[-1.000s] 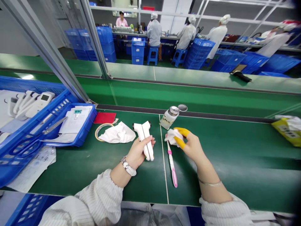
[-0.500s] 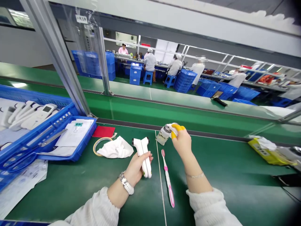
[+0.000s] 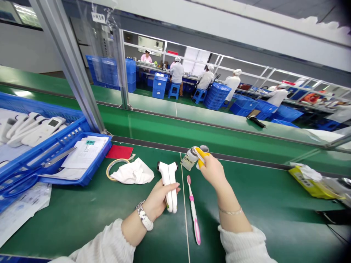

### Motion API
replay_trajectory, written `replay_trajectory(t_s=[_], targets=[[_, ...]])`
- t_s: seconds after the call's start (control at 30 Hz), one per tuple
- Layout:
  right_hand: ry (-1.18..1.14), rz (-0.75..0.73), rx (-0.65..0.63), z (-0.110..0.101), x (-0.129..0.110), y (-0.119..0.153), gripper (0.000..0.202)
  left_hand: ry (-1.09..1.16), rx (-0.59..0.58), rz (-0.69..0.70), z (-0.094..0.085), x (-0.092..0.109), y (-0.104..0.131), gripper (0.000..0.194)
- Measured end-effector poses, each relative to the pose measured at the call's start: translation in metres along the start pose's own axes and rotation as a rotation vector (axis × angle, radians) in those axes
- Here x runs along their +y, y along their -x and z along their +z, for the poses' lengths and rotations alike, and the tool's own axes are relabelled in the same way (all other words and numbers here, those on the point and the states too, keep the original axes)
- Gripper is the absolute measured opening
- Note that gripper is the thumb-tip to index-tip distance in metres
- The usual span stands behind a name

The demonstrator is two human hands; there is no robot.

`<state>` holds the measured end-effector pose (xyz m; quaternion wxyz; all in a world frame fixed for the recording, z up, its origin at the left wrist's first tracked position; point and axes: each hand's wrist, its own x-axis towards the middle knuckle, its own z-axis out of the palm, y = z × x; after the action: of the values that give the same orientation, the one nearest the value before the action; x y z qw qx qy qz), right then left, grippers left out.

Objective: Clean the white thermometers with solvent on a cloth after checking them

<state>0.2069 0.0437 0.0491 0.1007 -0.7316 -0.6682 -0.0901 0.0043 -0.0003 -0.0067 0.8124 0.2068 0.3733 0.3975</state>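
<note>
Two yellow cots hide my right hand's (image 3: 212,168) fingertips, and whether a cloth is pinched under them I cannot tell; they press the bottle (image 3: 190,158) top near the bench's far edge. My left hand (image 3: 158,199) is clenched round the white thermometer (image 3: 169,184), lying on the bench beside the toothbrush (image 3: 193,210).

One thermometer (image 3: 169,184), one toothbrush (image 3: 193,210), one bottle (image 3: 189,158), one cloth (image 3: 133,172), two hands
</note>
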Motion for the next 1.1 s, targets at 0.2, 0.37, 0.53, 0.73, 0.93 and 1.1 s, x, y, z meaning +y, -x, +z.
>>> replay_trajectory(t_s=[0.2,0.37,0.53,0.73,0.93,1.1], targets=[[-0.359,-0.152,0.284,0.007,-0.003,0.013,0.042,-0.067,-0.017,0.002,-0.001,0.002,0.001,0.040],[-0.541,-0.549,0.197,0.021,-0.024,0.047,0.039,-0.132,-0.090,0.051,0.001,0.004,0.004,0.042],[-0.355,-0.649,0.054,0.031,-0.032,0.058,0.042,-0.149,-0.167,0.093,0.000,0.005,0.004,0.042],[-0.296,-0.583,0.058,0.031,-0.022,0.057,0.045,-0.175,-0.201,0.070,-0.004,0.010,0.004,0.043],[-0.405,-0.747,0.075,0.031,-0.013,0.065,0.040,-0.202,-0.236,0.045,-0.004,0.014,0.006,0.041],[-0.297,-0.549,0.114,0.028,-0.009,0.066,0.042,-0.275,-0.288,0.011,-0.004,0.014,0.006,0.042]])
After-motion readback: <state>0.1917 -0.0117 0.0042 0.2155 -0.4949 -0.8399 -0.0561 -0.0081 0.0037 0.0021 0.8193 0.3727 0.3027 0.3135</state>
